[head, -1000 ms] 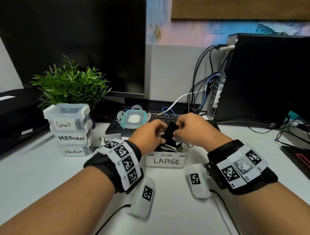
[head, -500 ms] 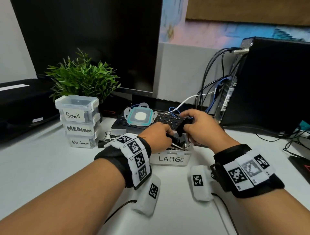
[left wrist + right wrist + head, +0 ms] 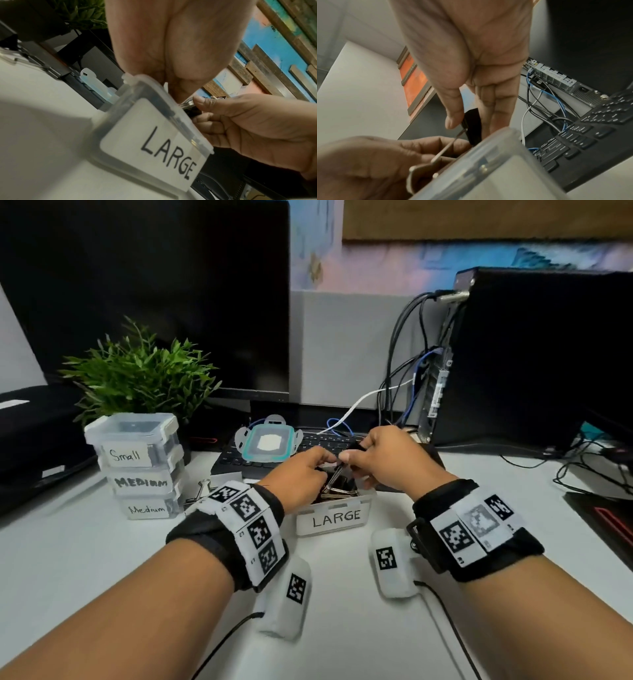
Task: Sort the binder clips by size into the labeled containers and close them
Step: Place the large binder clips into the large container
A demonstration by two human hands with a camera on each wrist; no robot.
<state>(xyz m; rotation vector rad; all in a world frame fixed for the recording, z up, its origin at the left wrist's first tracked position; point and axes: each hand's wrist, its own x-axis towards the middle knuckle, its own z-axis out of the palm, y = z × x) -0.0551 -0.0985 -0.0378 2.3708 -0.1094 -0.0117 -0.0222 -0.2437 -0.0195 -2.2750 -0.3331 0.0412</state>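
Note:
An open clear container labelled LARGE [image 3: 334, 517] sits at the middle of the desk with several large binder clips in it. Both hands hover just above it. My right hand [image 3: 383, 453] pinches a black binder clip [image 3: 473, 125] between thumb and fingers. My left hand [image 3: 301, 474] holds that clip's silver wire handle [image 3: 447, 147] with its fingertips. The container's teal-rimmed lid [image 3: 269, 441] lies on the keyboard behind. Closed containers labelled Small [image 3: 132, 440], MEDIUM [image 3: 142, 481] and Medium [image 3: 147, 508] are stacked at the left.
One loose binder clip [image 3: 202, 489] lies on the desk between the stack and my left wrist. A potted plant [image 3: 140, 374] and a monitor [image 3: 154, 296] stand behind, a computer tower [image 3: 548, 361] with cables is at the right. A keyboard [image 3: 318, 443] lies past the container.
The black clip stood upright between both hands a second ago. It now sits in the right hand's fingers, its silver handle stretched toward the left hand.

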